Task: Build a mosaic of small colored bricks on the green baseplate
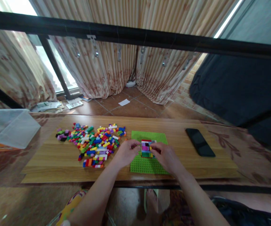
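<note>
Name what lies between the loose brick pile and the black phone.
In the head view, the green baseplate lies there, bearing assembled bricks, with the left hand and right hand at them.

No text can be read; dark print is shown on a paper [74, 104] near nine o'clock, too small to be deciphered.

A multicoloured brick block [146, 149] lies on a studded lime-green baseplate [145, 167]
</note>
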`<state>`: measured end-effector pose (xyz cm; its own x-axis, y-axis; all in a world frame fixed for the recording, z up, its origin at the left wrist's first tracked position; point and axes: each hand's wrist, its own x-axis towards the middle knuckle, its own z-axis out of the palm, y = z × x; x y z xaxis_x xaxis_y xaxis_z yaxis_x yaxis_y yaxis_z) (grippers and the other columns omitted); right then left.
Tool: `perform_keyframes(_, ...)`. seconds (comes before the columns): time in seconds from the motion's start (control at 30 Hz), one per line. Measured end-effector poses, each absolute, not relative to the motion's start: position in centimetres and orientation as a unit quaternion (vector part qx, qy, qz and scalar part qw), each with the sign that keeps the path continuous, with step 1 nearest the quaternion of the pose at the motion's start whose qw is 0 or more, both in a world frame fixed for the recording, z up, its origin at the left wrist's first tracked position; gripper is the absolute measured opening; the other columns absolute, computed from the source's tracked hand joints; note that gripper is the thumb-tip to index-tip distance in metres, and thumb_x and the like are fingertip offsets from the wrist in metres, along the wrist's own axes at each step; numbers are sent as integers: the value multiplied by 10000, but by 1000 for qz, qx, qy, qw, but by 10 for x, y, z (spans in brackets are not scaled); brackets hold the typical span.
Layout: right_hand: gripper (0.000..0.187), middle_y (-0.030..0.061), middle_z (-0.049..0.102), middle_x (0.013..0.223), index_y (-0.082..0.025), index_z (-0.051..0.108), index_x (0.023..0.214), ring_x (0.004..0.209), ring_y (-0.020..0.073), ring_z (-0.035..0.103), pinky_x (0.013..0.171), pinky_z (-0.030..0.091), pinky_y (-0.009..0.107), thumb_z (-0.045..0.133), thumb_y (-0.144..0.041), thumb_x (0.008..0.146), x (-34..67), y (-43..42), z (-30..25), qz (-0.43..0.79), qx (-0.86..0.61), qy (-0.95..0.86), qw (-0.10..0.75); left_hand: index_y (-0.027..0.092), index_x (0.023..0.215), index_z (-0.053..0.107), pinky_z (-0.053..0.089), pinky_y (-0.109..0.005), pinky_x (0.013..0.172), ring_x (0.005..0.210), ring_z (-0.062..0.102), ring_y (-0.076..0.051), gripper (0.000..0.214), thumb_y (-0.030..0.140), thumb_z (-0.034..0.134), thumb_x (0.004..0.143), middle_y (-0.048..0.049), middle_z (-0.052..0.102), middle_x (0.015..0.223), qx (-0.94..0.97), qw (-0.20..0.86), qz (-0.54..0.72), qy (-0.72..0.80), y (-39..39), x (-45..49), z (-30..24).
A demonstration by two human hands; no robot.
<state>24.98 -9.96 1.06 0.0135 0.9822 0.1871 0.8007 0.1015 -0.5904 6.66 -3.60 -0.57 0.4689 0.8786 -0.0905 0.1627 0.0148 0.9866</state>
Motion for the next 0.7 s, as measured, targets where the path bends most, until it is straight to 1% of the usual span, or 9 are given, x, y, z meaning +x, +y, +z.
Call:
perform_keyframes(0.17, 171, 51, 736, 867, -207, 708, 928, 780, 197, 672, 734, 485, 322, 576, -204, 818, 247, -100, 7, 153, -664, -674, 286, 151, 840, 687, 386, -189, 488, 548, 526, -106, 179, 254, 576, 744, 5, 623, 637, 650, 564, 307, 406, -36, 66, -3)
perform_keyframes(0.33, 221, 42, 746, 825, -200, 691, 1003, 742, 192, 685, 718, 505, 325, 601, -214, 802, 246, -100, 6, 184, -673, -641, 320, 155, 856, 691, 376, -196, 489, 537, 518, -105, 194, 264, 568, 754, 8, 625, 636, 665, 547, 300, 411, -36, 65, -6)
perform_keyframes(0.5, 193, 55, 753, 885, -194, 685, 971, 799, 199, 698, 762, 514, 339, 596, -202, 799, 247, -100, 4, 201, -668, -632, 337, 154, 872, 693, 395, -209, 516, 573, 556, -121, 206, 258, 555, 759, -4, 651, 663, 681, 525, 298, 414, -35, 65, -12)
perform_keyframes(0.7, 185, 50, 745, 881, -200, 681, 963, 793, 195, 687, 750, 508, 326, 571, -221, 815, 248, -99, 1, 186, -664, -642, 334, 143, 897, 698, 387, -205, 528, 584, 533, -114, 231, 241, 524, 781, -2, 641, 672, 707, 506, 277, 409, -36, 64, -5)
